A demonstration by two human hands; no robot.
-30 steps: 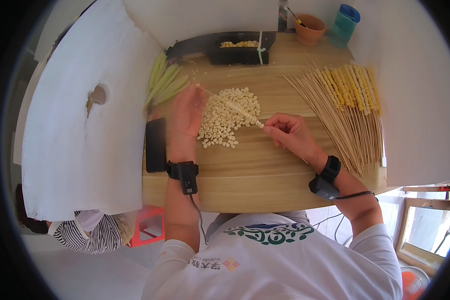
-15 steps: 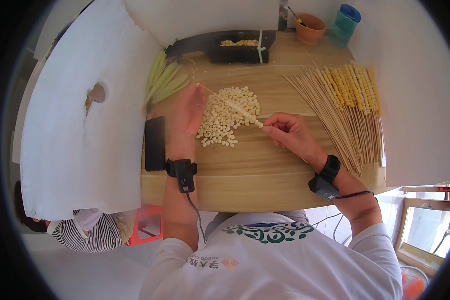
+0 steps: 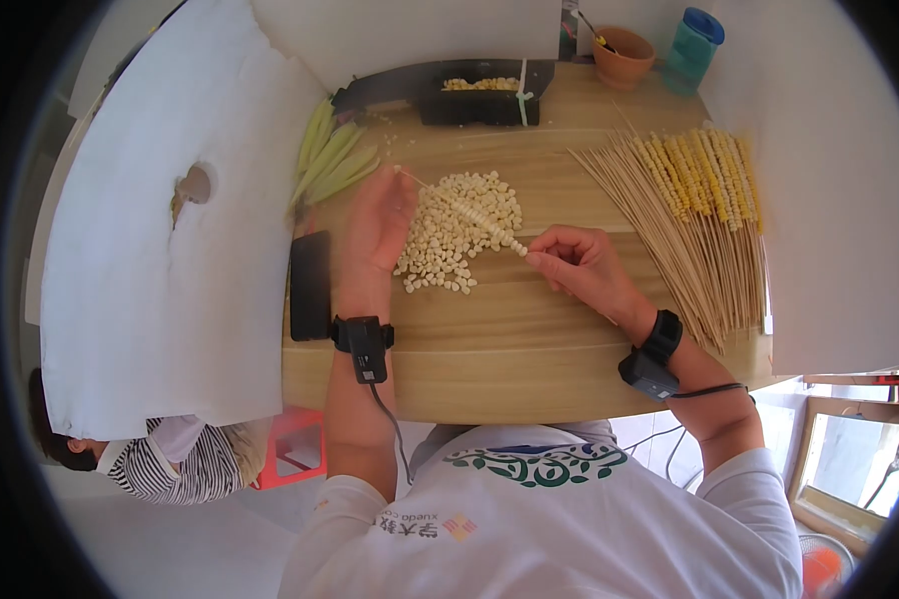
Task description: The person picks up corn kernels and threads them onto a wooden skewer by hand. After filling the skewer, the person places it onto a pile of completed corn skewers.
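Note:
My right hand (image 3: pixel 581 265) pinches a thin wooden skewer (image 3: pixel 432 190) near its lower end. A row of pale corn kernels (image 3: pixel 489 227) is threaded along the skewer, which slants up and left over a loose pile of pale kernels (image 3: pixel 448 250). At the skewer's far tip, the fingers of my left hand (image 3: pixel 378 222) are closed by a small pale kernel (image 3: pixel 398 169). Part of those fingers is blurred. Several bare skewers and skewers threaded with yellow kernels (image 3: pixel 704 180) lie in a bundle to the right.
Green husk-like pieces (image 3: pixel 335 160) and a dark phone (image 3: pixel 310 287) lie on the left. A black container (image 3: pixel 479 108) with yellow kernels, a clay pot (image 3: pixel 624 68) and a teal cup (image 3: pixel 691 55) stand at the back. White panels flank the wooden table (image 3: pixel 489 369). A person in stripes (image 3: pixel 185 464) is at lower left.
Almost nothing differs. Both hands keep their places on the skewer and at its tip, and the whole view has shifted very slightly.

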